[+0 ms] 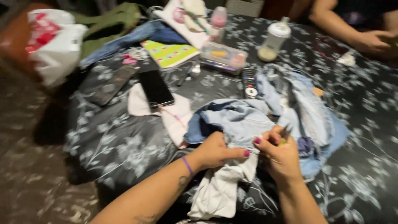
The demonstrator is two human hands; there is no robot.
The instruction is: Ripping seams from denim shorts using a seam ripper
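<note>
A crumpled piece of light blue denim lies on a dark cloth with a pale flower print. My left hand pinches the denim's near edge, just above a white cloth. My right hand is closed around a small tool with a yellow-green handle and grey metal tips, right beside the left hand. The picture is blurred, so I cannot tell what kind of tool it is.
A black phone lies on pink fabric, with a second phone to its left. Farther back are a remote control, a clear plastic box, a baby bottle and a white bag. Another person's arm rests at the far right.
</note>
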